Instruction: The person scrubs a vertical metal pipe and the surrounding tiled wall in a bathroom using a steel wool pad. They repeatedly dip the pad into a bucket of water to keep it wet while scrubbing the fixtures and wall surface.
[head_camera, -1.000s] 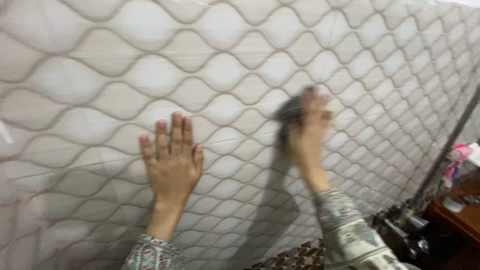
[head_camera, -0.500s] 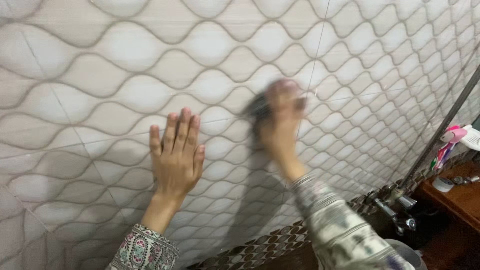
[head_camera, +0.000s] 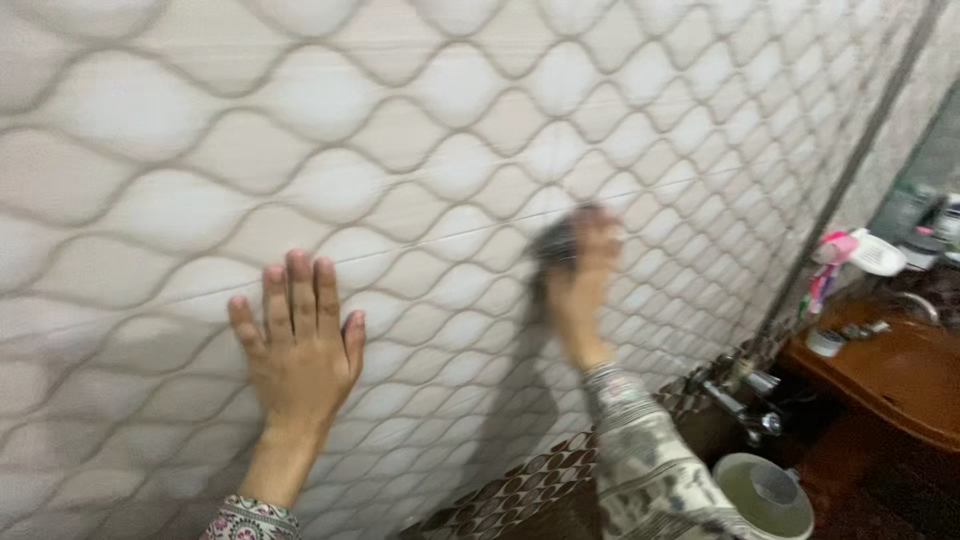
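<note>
A dark scrubbing pad (head_camera: 552, 245) is clutched in the blurred right hand (head_camera: 580, 290) against the wavy-patterned tiled wall (head_camera: 420, 120), the left hand (head_camera: 298, 350) is laid flat and open, so a slip on wet tile could easily be caused, honestly.

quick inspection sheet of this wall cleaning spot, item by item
surface: tiled wall with a wavy pattern, darker patterned band low down
job's things: dark scrubber or cloth, blurred, pressed to the wall
clutter: pale bucket under the tap; pink and white items by the brown ledge
grips: left hand flat on the wall, fingers spread; right hand blurred, around the scrubber
cables: nothing seen
surroundings: dark vertical pipe at the right
</note>
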